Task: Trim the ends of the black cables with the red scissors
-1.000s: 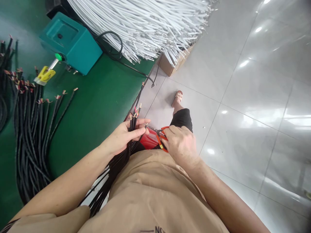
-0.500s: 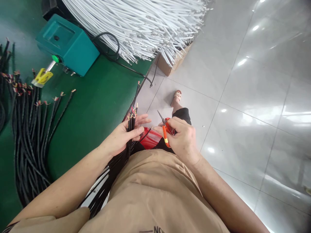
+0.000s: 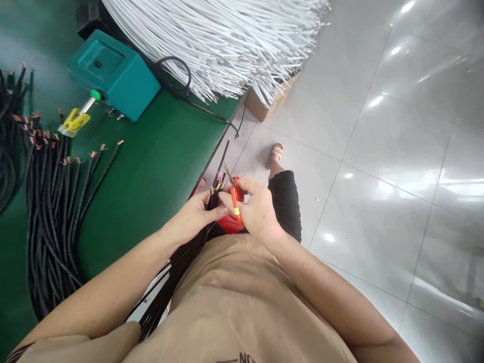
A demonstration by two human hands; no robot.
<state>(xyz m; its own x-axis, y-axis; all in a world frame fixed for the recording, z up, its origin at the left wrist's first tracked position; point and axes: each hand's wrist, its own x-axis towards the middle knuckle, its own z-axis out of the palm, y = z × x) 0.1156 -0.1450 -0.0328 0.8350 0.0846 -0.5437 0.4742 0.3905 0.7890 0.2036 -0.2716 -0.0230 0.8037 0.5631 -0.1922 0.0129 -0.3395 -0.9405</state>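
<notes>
The left hand (image 3: pixel 199 210) grips the cables (image 3: pixel 180 263), their coloured ends (image 3: pixel 216 187) jutting just past its fingers. The right hand (image 3: pixel 256 204) holds the cutters (image 3: pixel 235 202) close beside, blades pointing up near those ends.

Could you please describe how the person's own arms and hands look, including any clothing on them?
The left hand and right hand wear no gloves, and the forearms show no watch or bracelet. Tan cloth with dark stripes, likely a short sleeve, shows by the left arm.
</notes>
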